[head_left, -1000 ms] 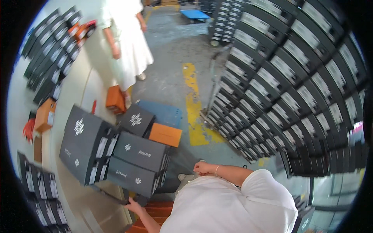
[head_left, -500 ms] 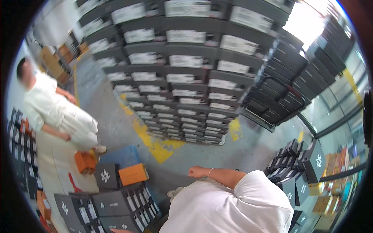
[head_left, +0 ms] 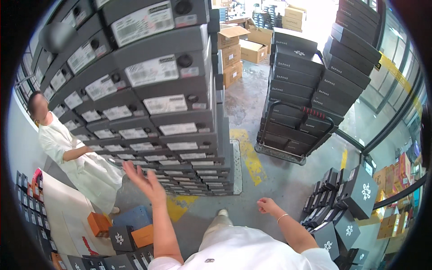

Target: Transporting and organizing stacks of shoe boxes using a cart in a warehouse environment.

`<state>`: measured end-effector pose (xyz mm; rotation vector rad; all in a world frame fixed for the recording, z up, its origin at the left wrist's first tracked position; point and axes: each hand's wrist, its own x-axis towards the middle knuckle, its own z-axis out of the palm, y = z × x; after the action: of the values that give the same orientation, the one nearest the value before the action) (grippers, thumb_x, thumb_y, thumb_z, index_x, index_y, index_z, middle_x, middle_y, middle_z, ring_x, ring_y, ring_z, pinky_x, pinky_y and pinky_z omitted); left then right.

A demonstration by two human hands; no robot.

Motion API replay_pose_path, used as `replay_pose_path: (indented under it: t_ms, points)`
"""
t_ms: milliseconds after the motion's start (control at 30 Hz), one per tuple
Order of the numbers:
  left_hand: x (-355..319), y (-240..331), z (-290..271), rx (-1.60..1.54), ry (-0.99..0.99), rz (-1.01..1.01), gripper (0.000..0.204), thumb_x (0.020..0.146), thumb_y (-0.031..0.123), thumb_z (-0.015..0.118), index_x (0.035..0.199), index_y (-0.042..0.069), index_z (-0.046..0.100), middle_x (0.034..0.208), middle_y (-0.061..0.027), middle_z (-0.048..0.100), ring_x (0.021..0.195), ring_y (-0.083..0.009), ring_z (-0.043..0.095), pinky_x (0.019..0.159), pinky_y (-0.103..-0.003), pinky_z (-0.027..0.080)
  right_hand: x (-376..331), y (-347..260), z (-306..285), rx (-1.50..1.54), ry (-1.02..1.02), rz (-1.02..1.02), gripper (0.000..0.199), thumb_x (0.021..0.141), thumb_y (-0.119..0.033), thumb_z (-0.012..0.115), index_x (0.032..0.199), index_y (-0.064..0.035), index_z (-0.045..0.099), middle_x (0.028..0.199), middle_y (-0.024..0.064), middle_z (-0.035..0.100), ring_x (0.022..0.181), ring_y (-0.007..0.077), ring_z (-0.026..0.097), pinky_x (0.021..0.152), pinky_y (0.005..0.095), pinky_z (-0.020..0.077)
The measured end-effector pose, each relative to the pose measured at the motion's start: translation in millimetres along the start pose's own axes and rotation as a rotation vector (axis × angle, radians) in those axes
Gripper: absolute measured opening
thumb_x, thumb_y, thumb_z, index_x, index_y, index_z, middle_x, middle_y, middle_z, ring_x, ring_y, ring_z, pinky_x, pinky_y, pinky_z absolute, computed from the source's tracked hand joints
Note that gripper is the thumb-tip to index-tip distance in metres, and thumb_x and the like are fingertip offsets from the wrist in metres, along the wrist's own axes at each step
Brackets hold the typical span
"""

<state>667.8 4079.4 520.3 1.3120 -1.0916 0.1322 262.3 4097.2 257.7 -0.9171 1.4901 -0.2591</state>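
Note:
My left hand is raised in front of a tall stack of dark grey shoe boxes with white labels. Its fingers are spread and hold nothing. Whether the fingertips touch the boxes I cannot tell. My right hand hangs lower, over the grey floor, its fingers curled in loosely with nothing visible in them. A bracelet circles that wrist.
Another person in white stands left of the stack. A hand cart loaded with black boxes stands at right. More shoe boxes are piled right, and orange boxes lie left. Open cartons sit behind.
My view has swung right and I am nearer the stack. My left hand has risen from the lower edge, fingers spread. The right hand has moved right. The other person now reaches toward the stack.

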Motion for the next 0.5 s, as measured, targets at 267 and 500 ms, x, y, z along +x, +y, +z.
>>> replay_pose_path:
  t_ms: [267,500]
  points:
    - [71.4,69.4,115.4,-0.061,0.102,0.503,0.1,0.075,0.064,0.049,0.137,-0.001,0.005,0.143,-0.0182,0.007,0.133,-0.0334,0.008,0.105,-0.051,0.011,53.4,-208.1,-75.7,-0.062,-0.095,-0.468,0.033,0.087,-0.027,0.053,0.108,-0.0017,0.054,0.087,0.0039,0.058,0.073,0.0113,0.057,0.061,0.0254,0.0484]
    - [81.0,78.5,173.2,0.273,0.093,0.369,0.102,0.071,0.065,0.055,0.138,0.003,0.009,0.142,-0.0234,0.005,0.132,-0.0383,0.006,0.104,-0.051,0.011,115.2,-394.0,-145.4,-0.101,-0.14,-0.758,0.033,0.089,-0.026,0.05,0.113,-0.0023,0.051,0.09,0.0055,0.057,0.076,0.0121,0.056,0.061,0.0259,0.049]
